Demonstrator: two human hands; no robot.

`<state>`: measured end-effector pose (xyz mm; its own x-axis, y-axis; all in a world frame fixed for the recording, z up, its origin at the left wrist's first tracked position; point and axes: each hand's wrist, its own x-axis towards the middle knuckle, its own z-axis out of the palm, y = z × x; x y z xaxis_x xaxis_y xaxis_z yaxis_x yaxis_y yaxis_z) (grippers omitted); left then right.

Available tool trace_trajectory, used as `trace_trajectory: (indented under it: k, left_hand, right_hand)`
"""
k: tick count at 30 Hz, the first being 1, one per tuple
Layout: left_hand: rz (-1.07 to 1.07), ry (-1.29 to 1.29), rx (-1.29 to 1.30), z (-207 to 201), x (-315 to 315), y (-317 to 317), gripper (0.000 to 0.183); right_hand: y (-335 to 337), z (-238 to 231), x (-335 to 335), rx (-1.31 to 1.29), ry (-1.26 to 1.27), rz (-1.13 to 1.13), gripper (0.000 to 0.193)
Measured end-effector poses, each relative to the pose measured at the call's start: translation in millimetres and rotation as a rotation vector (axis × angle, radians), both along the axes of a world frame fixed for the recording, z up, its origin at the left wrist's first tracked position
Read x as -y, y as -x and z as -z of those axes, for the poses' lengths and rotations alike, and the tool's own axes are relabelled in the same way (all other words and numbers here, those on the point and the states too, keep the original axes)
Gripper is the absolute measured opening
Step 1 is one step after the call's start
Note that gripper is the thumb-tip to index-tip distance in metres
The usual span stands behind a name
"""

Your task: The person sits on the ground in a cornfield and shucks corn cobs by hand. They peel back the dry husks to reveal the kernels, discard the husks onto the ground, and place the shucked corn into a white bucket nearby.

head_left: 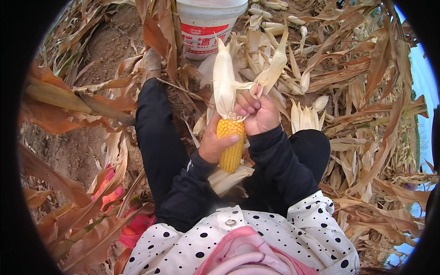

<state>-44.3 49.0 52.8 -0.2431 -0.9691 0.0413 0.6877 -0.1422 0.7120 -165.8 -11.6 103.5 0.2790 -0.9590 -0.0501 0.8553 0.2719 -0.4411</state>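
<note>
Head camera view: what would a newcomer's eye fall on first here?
Most likely the bright yellow ear of corn near the middle, held in the left hand, while the right hand grips a pale husk just above. Next, perhaps, the white bucket with red markings at the top, and the black-dotted white garment along the bottom.

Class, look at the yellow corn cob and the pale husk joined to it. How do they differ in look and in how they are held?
Colour: the corn cob is yellow; the husk is creamy white.
Surface: the corn cob is bumpy; the husk is leafy and tapers to points.
Hold: the left hand grips the corn cob; the right hand grasps part of the husk.
Shared: they join at one end.
</note>
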Motion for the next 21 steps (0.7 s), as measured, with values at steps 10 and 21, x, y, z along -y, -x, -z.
trace_trajectory:
  k: [10,21]
  left_hand:
    - [0.183,-0.101,-0.089,2,3,-3,0.067]
    - [0.036,-0.047,-0.194,-6,-4,3,0.062]
  right_hand:
    - [-2,-3,-1,-0.122,0.079,0.048,0.021]
    - [-9,-12,-4,-0.04,0.062,-0.006,0.018]
